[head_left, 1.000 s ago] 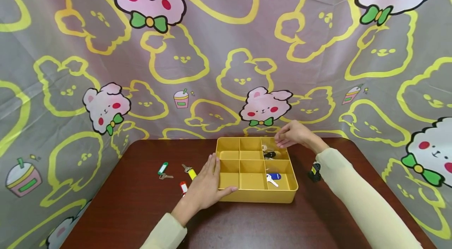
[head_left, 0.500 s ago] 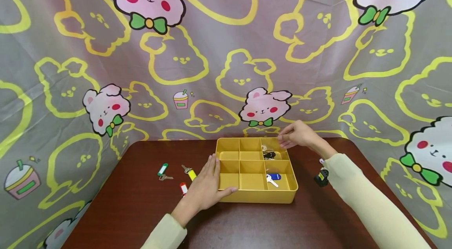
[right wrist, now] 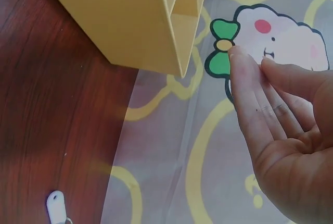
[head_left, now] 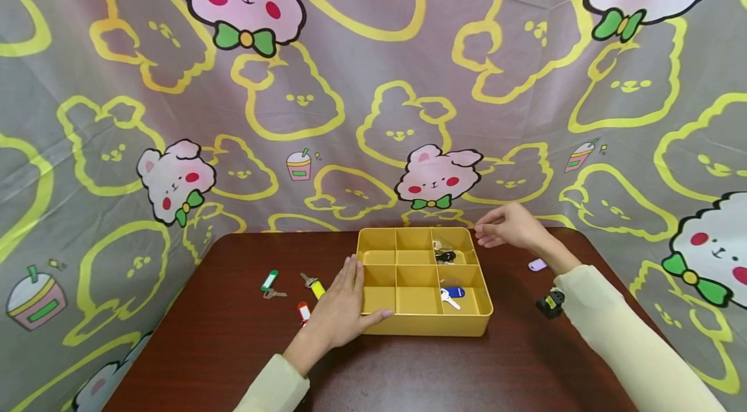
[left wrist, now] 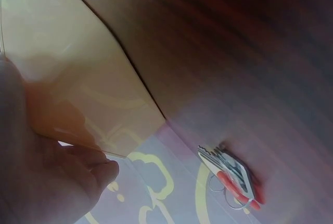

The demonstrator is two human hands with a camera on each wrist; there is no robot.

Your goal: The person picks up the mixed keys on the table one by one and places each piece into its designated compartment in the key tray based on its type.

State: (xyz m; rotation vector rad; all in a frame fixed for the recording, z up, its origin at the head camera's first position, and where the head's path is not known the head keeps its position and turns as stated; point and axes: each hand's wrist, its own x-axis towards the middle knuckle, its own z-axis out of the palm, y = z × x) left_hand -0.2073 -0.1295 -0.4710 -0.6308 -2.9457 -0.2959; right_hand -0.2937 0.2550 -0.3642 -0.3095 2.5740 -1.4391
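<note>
Yellow box rests against left hand, near right hand.

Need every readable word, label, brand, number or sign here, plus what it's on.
None readable in any view.
Green tag, yellow tag, red tag, blue tag, lilac tag: too small to tell if marked.
Black device by the right wrist: yellow patch, too small to read.
Backdrop: drawings, no legible words.

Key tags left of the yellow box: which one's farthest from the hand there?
The green tag, farthest left; the yellow tag and red tag both lie much closer to the left hand.
</note>
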